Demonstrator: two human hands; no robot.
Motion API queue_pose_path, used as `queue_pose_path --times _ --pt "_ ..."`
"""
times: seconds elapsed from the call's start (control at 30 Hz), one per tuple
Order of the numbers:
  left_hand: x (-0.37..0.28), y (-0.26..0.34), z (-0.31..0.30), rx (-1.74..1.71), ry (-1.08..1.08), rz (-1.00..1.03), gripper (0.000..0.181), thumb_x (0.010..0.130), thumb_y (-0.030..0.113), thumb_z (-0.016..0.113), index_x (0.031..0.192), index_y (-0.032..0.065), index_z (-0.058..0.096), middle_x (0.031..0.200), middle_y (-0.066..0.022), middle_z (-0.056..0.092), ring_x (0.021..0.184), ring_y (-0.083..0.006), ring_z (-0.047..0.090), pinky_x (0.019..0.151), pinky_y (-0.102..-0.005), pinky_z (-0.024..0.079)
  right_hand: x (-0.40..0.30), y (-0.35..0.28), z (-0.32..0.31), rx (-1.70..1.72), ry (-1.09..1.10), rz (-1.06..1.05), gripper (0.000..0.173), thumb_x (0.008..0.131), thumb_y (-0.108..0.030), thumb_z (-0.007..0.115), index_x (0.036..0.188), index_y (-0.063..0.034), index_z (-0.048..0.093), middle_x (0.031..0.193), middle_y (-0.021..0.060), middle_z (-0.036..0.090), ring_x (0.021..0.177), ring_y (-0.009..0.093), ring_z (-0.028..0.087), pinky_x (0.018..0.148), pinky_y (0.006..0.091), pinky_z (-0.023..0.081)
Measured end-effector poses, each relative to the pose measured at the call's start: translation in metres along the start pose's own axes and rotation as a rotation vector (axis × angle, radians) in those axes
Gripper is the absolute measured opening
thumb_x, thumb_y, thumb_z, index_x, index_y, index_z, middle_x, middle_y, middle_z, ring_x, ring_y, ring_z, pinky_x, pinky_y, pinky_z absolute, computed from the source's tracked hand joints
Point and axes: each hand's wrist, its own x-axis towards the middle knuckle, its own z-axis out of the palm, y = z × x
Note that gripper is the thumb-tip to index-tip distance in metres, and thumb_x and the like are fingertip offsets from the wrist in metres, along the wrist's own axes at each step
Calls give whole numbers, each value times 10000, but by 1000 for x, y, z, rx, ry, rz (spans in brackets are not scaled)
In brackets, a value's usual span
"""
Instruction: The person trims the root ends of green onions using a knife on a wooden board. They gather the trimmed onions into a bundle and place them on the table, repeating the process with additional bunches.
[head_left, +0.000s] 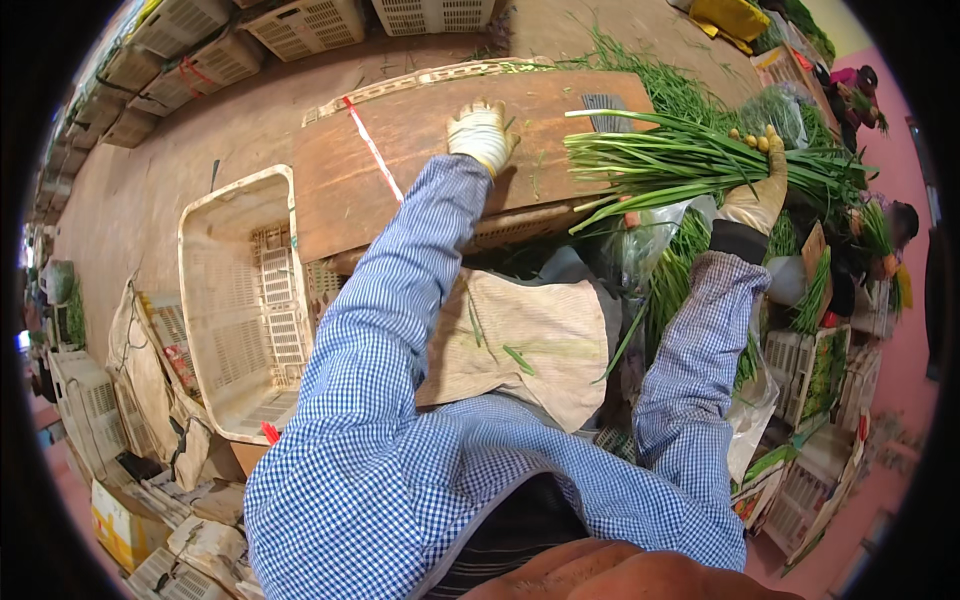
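Observation:
My right hand (757, 196), in a yellowish glove, is closed around a large bunch of long green stalks with pale ends (645, 154), at the right of a wooden board (420, 135). The pale ends point left over the board. On the board's middle rests my left hand (480, 135) in a white glove, fingers partly spread, with a small green scrap beside it. A red and white strip (373, 150) crosses the board to its left. Beneath the bunch's ends lies a stack of dark thin strips (606, 112). A beige cloth (540, 322) covers my lap.
An empty plastic crate (240, 300) stands left of the board. Loose green stalks (660, 82) are heaped behind the board, and more stalks in clear plastic (675, 277) lie by my right arm. Stacked crates (300, 30) line the far left. Other people work at the far right.

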Motion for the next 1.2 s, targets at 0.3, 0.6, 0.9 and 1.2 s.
queue_pose_path --times 0.3,0.6,0.9,1.2 --pt "-109 34 10 -463 -762 604 412 831 316 688 1194 122 683 1172 -134 668 1071 -300 633 948 -367 484 8 20 32 81 -110 27 151 847 -94 730 820 -19 602 745 82 607 705 230 603 797 483 574" --pt "-95 5 -103 -1505 -192 25 349 852 113 740 1167 -1 640 1062 -110 692 952 -178 645 873 -302 535 -16 76 108 -13 -354 -27 158 847 -33 719 992 11 676 792 98 637 686 239 628 712 423 587" --pt "10 26 -90 -942 -67 195 1039 618 131 900 1465 20 309 1345 -179 515 1248 -287 508 1078 -313 414 -52 167 110 -605 -525 -187 355 787 -170 820 1093 -48 688 949 55 709 879 172 658 790 296 529" --pt "27 36 -76 -806 -179 128 676 708 143 844 1289 64 508 1190 -156 643 1113 -263 618 953 -342 503 -45 169 88 -768 -763 71 506 750 -390 836 1058 -14 697 961 84 713 843 164 642 750 326 515"
